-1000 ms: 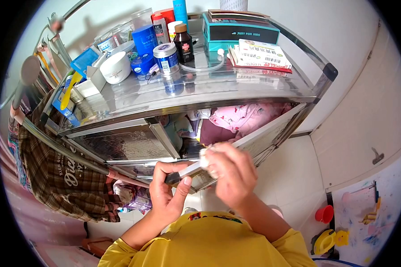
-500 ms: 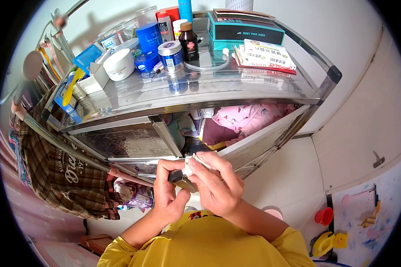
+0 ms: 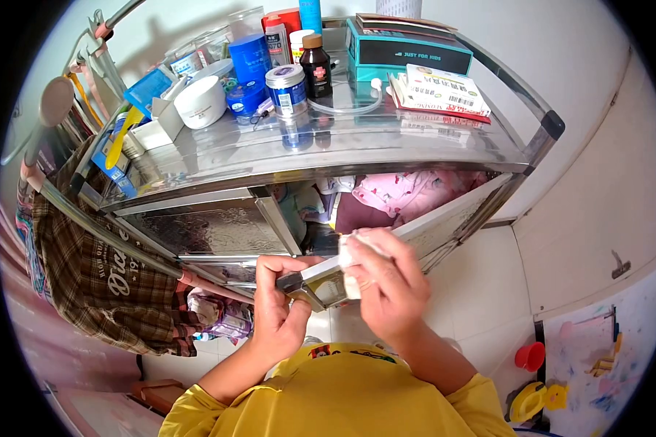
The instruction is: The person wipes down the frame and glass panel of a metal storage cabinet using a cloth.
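Observation:
My left hand [image 3: 278, 309] grips the near corner of an open cabinet door [image 3: 430, 222], with thumb and fingers on either side of its dark end. My right hand [image 3: 392, 284] is closed on a crumpled white cloth [image 3: 351, 264], which is pressed over the top edge of the door frame, a little right of my left hand. Behind the door, the cabinet holds folded pink clothing [image 3: 401, 193] and a maroon cloth [image 3: 361, 213]. The left cabinet door [image 3: 204, 226] has a dark patterned panel.
On the metal cabinet top [image 3: 219, 156] stand a brown bottle [image 3: 316, 67], a white bowl-like jar [image 3: 200, 102], blue containers [image 3: 249, 60], a teal-black box [image 3: 410, 52] and flat packets [image 3: 441, 91]. Plaid clothing [image 3: 98, 284] hangs at left. A red cup [image 3: 530, 356] is at lower right.
Compared with half a second ago, my right hand has moved right along the door's edge with the cloth, away from my left hand. My left hand has kept its grip on the door corner.

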The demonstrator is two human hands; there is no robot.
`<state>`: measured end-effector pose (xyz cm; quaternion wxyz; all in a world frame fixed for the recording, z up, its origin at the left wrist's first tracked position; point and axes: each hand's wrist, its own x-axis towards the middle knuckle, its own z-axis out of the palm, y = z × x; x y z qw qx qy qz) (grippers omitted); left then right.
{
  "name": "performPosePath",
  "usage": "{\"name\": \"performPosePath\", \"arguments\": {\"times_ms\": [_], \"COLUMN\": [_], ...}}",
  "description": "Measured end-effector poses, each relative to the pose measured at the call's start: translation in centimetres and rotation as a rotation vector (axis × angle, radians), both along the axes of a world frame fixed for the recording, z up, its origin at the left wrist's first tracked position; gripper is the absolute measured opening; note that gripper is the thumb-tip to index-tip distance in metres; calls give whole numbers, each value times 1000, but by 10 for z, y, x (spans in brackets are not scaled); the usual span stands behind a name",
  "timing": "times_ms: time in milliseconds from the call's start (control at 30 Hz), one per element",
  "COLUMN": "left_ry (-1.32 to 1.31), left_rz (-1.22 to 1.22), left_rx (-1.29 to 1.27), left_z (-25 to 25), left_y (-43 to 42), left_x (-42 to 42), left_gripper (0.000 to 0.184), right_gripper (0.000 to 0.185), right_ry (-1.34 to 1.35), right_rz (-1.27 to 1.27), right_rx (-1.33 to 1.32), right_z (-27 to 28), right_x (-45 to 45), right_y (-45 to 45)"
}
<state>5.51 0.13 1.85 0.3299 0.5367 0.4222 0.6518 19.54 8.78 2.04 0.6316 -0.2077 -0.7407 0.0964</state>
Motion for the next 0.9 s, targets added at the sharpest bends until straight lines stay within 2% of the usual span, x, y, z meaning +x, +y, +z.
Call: {"name": "performPosePath", "arguments": {"times_ms": [167,367,467,600,667,733,800,833,900], "left_ry": [188,12,1,53,117,166,159,271,248], "left_rz": [105,49,45,43,62,75,69,118,120], "left_rx": [19,-96,-60,-63,-106,-44,-50,21,15], "left_z": [-4,-3,-2,-4,-1,-3,-3,-1,-6], "left_y": [0,-4,-1,-2,-2,-2,-4,-3,-3], "left_x": [-3,-1,0,-2,-1,-2,-1,0,-1], "left_gripper": [41,39,38,39,39,40,41,42,42], "right_gripper": [31,34,35,36,35,34,35,35,34], "right_ry": [7,-71,-65,-15,-17,-19,-27,-32,-30], "right_rz": [115,36,-96,-115,-76,-39,57,54,33], "right_rx": [-11,51,73,47,-5,-62,25,53,78], "right_z": [-1,4,2,-1,-2,-1,3,2,-3], "right_x": [-22,-4,16,12,5,-5,-19,-23,-25], "right_y": [-21,-4,16,11,2,-8,-19,-22,-19]}}
